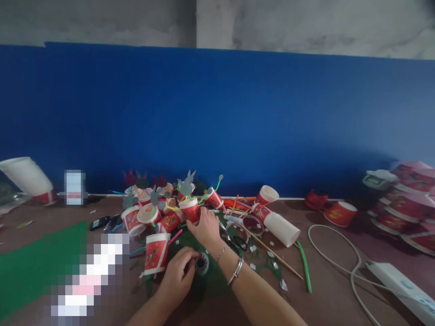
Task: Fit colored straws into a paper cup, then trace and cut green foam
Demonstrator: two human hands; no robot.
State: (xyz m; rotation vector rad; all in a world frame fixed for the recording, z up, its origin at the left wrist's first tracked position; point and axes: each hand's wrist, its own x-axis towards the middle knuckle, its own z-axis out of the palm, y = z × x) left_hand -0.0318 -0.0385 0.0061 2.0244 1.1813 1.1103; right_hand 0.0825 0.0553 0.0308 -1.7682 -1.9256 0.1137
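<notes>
My left hand (178, 274) is closed, its fingertips on the edge of a small roll of tape (203, 264) with a dark centre. My right hand (207, 228) reaches farther forward, its thumb and fingers around the lower part of a red paper cup (189, 208). A grey paper rabbit (187, 184) stands up by that cup's rim. Left of my hands, another red paper cup (157, 253) stands upright with a pink straw piece (176, 236) at its side. Several cups with straws and paper cut-outs crowd behind it, some tipped over.
Black-handled scissors (239, 242), a wooden stick (272, 251) and paper scraps lie right of my hands. Nested cups (282, 228) lie beside a green tube (305, 267). Farther right are a white cable (353, 253) and power strip (404, 285). Green sheet (44, 267) lies left; a blue wall rises behind.
</notes>
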